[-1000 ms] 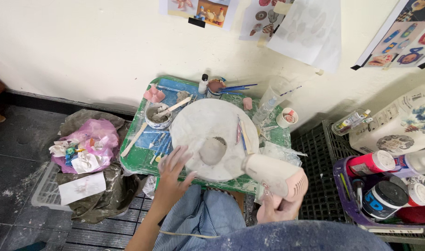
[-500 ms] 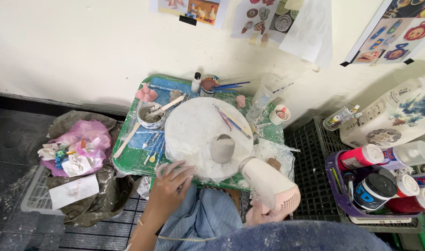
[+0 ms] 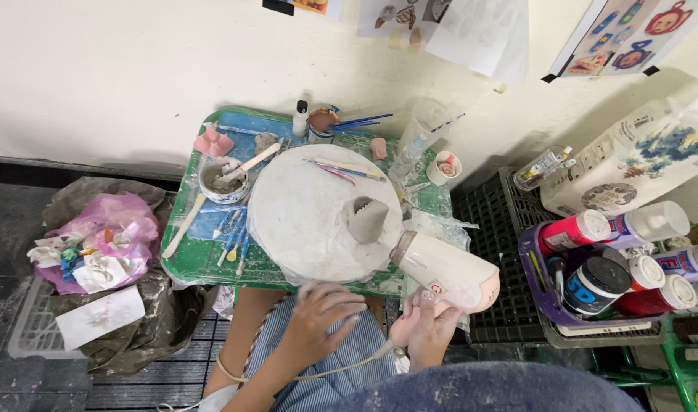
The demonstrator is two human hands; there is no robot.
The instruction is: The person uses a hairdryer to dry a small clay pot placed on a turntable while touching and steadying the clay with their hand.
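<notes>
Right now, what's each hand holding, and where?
Right hand grips the pink hair dryer by its handle. Left hand holds nothing; it rests at the round board's near edge.

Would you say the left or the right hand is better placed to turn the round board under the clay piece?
Probably the left hand: it is free and lies at the near rim of the round board. The right hand is occupied gripping the hair dryer, whose nozzle points at the clay piece.

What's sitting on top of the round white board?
On the round white board stand a small grey clay piece and some thin sticks. What is under the clay piece is hidden.
</notes>
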